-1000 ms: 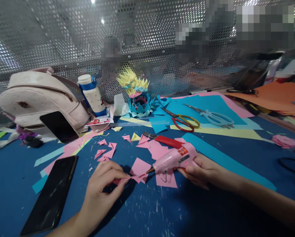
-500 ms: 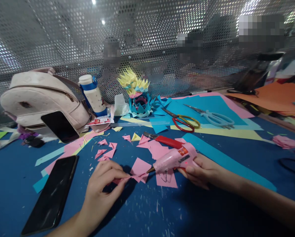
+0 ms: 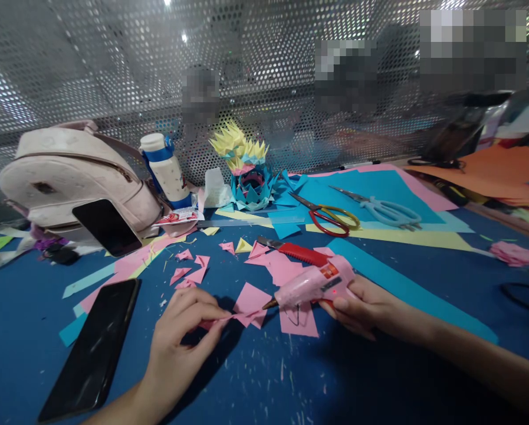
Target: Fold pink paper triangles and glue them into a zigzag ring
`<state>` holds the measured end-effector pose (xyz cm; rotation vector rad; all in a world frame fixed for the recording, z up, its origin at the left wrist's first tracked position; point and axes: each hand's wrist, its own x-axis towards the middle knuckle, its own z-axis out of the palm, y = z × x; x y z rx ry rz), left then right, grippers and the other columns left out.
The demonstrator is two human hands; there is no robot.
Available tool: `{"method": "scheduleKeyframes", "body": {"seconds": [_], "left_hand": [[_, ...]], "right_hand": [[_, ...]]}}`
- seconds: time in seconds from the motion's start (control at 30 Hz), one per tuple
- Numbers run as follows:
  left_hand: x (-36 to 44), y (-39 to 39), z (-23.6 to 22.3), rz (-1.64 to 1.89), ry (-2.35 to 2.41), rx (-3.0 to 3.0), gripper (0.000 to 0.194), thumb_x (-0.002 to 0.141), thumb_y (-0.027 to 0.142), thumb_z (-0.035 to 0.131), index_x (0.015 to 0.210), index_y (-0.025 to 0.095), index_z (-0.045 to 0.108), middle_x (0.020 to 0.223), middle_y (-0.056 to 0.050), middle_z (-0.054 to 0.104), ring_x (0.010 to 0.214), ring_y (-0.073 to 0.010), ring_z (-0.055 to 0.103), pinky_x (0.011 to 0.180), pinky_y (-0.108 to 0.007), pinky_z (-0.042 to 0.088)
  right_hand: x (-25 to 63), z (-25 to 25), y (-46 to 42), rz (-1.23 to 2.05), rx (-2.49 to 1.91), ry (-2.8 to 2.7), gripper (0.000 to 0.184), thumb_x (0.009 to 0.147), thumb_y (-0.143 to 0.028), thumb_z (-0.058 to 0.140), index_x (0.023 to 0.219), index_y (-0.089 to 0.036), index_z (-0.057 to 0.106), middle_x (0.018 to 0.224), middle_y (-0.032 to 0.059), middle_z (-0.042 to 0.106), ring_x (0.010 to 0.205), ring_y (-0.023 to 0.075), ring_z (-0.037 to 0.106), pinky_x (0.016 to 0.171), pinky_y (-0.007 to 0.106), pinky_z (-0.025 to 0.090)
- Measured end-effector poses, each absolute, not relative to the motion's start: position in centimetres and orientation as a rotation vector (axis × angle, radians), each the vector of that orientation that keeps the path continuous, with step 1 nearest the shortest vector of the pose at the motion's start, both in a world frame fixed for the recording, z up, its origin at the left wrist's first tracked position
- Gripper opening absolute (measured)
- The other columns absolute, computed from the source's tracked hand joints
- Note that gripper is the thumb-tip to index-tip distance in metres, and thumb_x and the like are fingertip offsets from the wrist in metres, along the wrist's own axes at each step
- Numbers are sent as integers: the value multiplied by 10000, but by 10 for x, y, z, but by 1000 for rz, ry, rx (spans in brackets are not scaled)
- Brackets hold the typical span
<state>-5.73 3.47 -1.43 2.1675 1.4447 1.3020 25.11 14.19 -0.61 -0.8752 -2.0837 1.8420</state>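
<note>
A pink glue gun [image 3: 312, 283] is gripped in my right hand [image 3: 361, 304], its brass nozzle pointing left. Between thumb and fingers, my left hand [image 3: 189, 336] pinches a small folded piece of pink paper [image 3: 242, 317]. The nozzle tip is at the right end of that piece; whether they touch I cannot tell. A pink paper square [image 3: 253, 298] lies just behind, and another pink square [image 3: 306, 324] lies under the gun, partly covered by its wire stand. Several folded pink pieces [image 3: 199, 270] are scattered beyond my left hand.
A red-handled cutter [image 3: 297, 252] lies behind the glue gun. Farther back are red-yellow scissors [image 3: 330, 217], light blue scissors [image 3: 390, 212] and a blue and yellow folded-paper model [image 3: 252, 177]. At left are a black phone [image 3: 91, 354], a backpack [image 3: 78, 171] and a bottle [image 3: 164, 171].
Almost nothing differs. Both hands, the glue gun and the pinched pink paper stay in nearly the same place; the view has shifted very slightly.
</note>
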Motion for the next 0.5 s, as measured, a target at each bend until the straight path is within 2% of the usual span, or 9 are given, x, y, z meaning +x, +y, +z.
{"method": "scheduleKeyframes", "body": {"seconds": [0.4, 0.5], "left_hand": [[-56, 36, -14, 1304, 1476, 2138, 113, 907, 130, 630, 870, 222, 684, 823, -12, 653, 786, -171, 607, 721, -304, 441], [-56, 36, -13, 1312, 1467, 2151, 117, 904, 135, 628, 860, 222, 693, 813, -18, 662, 773, -178, 608, 706, -304, 447]], "right_hand": [[251, -8, 142, 1928, -778, -1977, 555, 876, -703, 501, 695, -179, 465, 481, -72, 385, 377, 52, 318, 369, 186, 241], [253, -13, 144, 1959, -779, -1934, 539, 886, -695, 492, 767, -169, 502, 476, -79, 366, 360, 55, 299, 348, 196, 229]]}}
